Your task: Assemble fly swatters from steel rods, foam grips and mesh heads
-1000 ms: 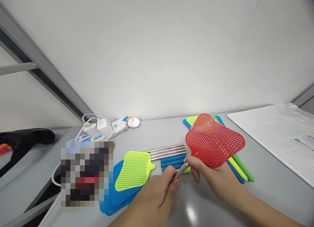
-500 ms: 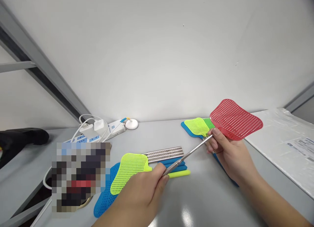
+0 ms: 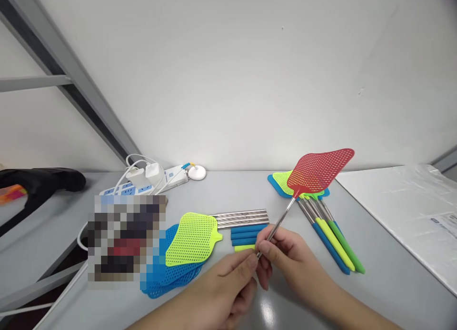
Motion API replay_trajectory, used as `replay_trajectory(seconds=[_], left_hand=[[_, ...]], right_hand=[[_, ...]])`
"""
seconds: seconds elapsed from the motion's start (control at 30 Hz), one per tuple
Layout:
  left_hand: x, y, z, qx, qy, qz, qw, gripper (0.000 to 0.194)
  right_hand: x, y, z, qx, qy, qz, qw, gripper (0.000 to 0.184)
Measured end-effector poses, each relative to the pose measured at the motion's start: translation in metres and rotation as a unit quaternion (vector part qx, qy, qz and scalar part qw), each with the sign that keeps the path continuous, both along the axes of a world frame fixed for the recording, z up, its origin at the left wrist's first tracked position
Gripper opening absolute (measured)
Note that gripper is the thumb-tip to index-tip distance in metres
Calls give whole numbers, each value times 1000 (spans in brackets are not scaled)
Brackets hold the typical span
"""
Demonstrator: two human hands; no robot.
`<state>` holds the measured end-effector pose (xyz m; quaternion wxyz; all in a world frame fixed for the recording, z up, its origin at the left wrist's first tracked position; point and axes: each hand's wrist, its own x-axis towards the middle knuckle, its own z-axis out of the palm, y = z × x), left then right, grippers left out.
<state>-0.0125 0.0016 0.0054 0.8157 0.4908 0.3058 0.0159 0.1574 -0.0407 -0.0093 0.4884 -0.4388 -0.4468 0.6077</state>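
Note:
A fly swatter [image 3: 316, 172] with a red mesh head on a thin metal rod is tilted up to the right between my hands. My right hand [image 3: 287, 256] pinches the rod near its lower end. My left hand [image 3: 232, 277] is closed at the bottom tip of the rod, its fingertips against it. Just behind my hands lie blue handle sleeves [image 3: 248, 235] and a yellow-green sleeve [image 3: 244, 248], partly covered. Beyond them are several metal rods [image 3: 243, 219]. Left of these, a yellow-green swatter head [image 3: 193, 239] rests on blue swatter heads [image 3: 178, 276].
Several swatters with blue, yellow-green and green handles [image 3: 334, 244] lie at the right. A white wrapped package [image 3: 396, 211] covers the right side of the table. Back left are a power strip [image 3: 174, 176] with plugs, a white disc [image 3: 197, 172] and a blurred-out area [image 3: 124, 239].
My right hand has moved from the red head down the rod, close to my left hand. The red head now points up and away. The view has shifted slightly.

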Motion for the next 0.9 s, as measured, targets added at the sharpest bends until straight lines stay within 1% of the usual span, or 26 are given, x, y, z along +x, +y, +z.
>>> replay_trajectory(seconds=[0.1, 0.17, 0.23, 0.3, 0.4, 0.47, 0.53, 0.6, 0.67, 0.7, 0.73, 0.77, 0.83, 0.9], left_hand=[[-2, 5, -3, -27, -23, -2, 999, 36], [-4, 9, 0, -8, -33, -4, 999, 35], [-6, 12, 4, 51, -22, -9, 998, 38], [-9, 16, 10, 128, 15, -16, 992, 43], [-12, 20, 19, 224, 74, -23, 972, 47], [-15, 22, 24, 255, 90, -37, 962, 48], [-17, 24, 27, 267, 100, -58, 957, 48], [-19, 25, 29, 271, 117, -75, 952, 48], [-21, 27, 30, 298, 139, -81, 941, 47], [-22, 28, 30, 330, 148, -76, 929, 46], [-23, 28, 29, 374, 157, -66, 912, 45], [-25, 29, 28, 427, 166, -54, 887, 42], [-26, 31, 24, 540, 194, -34, 818, 37], [-27, 31, 19, 629, 228, -37, 742, 36]], right_hand=[[1, 1, -1, 11, -20, -11, 1000, 34], [5, 2, 2, 19, -41, -37, 998, 34], [13, 4, 6, 31, -63, -67, 995, 32], [26, 6, 10, 47, -68, -110, 990, 29], [50, 10, 16, 60, -36, -190, 979, 25], [65, 12, 21, 63, -4, -235, 970, 23], [77, 13, 26, 73, 26, -264, 961, 22], [84, 13, 31, 88, 49, -286, 953, 21], [89, 14, 36, 102, 65, -310, 943, 21], [90, 15, 37, 107, 69, -321, 939, 21], [92, 16, 37, 111, 73, -330, 934, 22], [92, 17, 37, 116, 77, -337, 931, 22], [90, 20, 32, 128, 88, -348, 924, 21], [83, 21, 23, 133, 89, -345, 925, 21]])
